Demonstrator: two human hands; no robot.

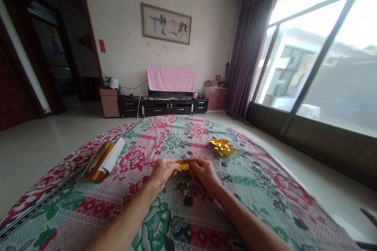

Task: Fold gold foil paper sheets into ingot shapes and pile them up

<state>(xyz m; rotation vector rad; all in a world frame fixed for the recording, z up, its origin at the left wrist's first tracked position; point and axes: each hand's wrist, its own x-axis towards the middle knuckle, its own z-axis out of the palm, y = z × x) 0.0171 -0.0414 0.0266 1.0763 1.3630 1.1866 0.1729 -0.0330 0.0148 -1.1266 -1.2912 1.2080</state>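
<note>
A small piece of shiny gold foil paper (184,165) is stretched between my two hands, just above the flowered cloth. My left hand (163,171) pinches its left end between thumb and fingers. The right end is pinched by my right hand (204,170). Beyond my right hand, several folded gold foil pieces (223,147) lie in a small heap on the cloth. At the left lies a curled stack of gold and white sheets (103,160), apart from both hands.
A patterned cloth (173,141) covers the round surface under my hands. Past its far edge stands a black low cabinet (167,109) with a pink cloth (172,79) draped over something on top. Windows (312,46) and a purple curtain (247,46) are at the right, a doorway at the left.
</note>
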